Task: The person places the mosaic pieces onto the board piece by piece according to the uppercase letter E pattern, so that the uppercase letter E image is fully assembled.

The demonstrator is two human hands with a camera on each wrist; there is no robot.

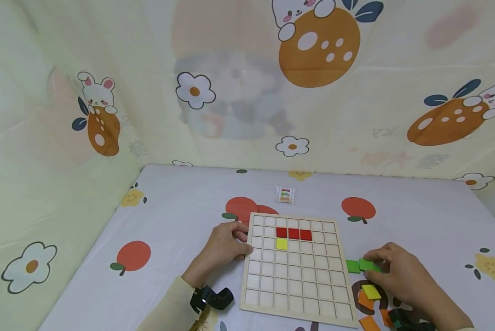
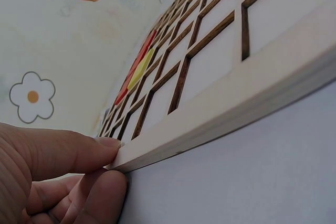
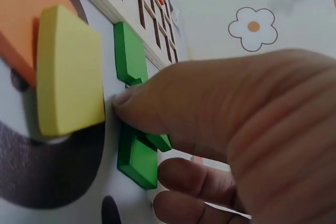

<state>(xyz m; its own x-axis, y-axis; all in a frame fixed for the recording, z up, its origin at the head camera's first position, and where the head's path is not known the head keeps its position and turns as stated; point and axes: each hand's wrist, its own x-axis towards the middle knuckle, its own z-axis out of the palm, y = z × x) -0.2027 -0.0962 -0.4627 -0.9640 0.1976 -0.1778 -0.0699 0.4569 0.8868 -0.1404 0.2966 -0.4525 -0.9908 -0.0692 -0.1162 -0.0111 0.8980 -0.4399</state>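
Observation:
A wooden grid board [image 1: 281, 271] lies on the table between the hands. Three red tiles [image 1: 294, 234] sit in a row in its cells, with one yellow tile [image 1: 281, 244] below the leftmost. My left hand [image 1: 224, 243] holds the board's left edge, the thumb [image 2: 79, 153] on the rim and the fingers against the side. Right of the board, my right hand [image 1: 402, 271] pinches a green tile [image 1: 366, 265]; its thumb hides part of the tile in the right wrist view. Two more green tiles, one nearer the board [image 3: 130, 53] and one below the fingers [image 3: 137, 161], lie beside it.
Near the right hand, a loose yellow tile [image 1: 371, 292] leans on an orange tile [image 1: 365, 301], with more orange tiles [image 1: 369, 323] close by. A small card with a coloured grid pattern [image 1: 285, 195] lies behind the board. A patterned cloth [image 1: 181, 220] covers the table.

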